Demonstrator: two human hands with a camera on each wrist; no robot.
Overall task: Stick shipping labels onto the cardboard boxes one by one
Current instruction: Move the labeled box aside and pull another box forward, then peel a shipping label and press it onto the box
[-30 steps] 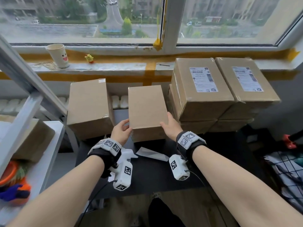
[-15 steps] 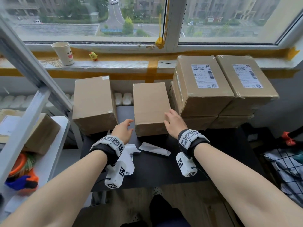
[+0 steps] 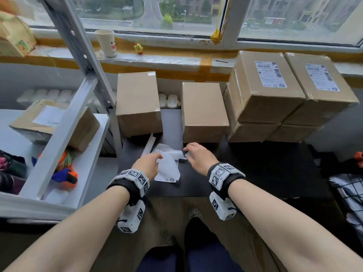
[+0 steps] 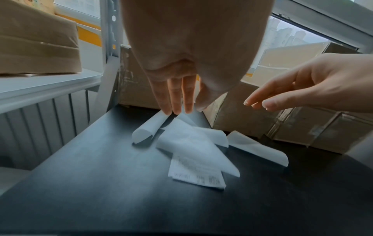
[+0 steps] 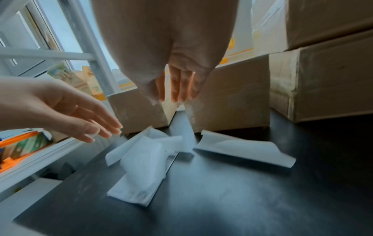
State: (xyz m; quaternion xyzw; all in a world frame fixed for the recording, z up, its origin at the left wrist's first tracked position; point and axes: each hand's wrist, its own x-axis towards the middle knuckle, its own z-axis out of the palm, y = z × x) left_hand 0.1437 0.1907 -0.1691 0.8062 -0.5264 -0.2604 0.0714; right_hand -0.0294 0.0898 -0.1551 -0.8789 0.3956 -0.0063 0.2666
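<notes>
Here, my left hand [image 3: 147,163] and right hand [image 3: 198,157] hover over the table [image 3: 255,169], fingers straight and loosely spread, holding nothing. Beneath them, near the table's front edge, lies the shipping label [image 3: 167,169] among curled backing papers [image 4: 256,146]. Behind, at the table's rear edge, stand 2 unlabelled cardboard boxes: the left box [image 3: 138,103] and the middle box [image 3: 203,108], just beyond my right fingertips. At the rear right corner, the stacked boxes [image 3: 267,89] show 2 labels on their tops. By my judgement, 2 boxes are done and 2 remain; picking up the label comes next.
</notes>
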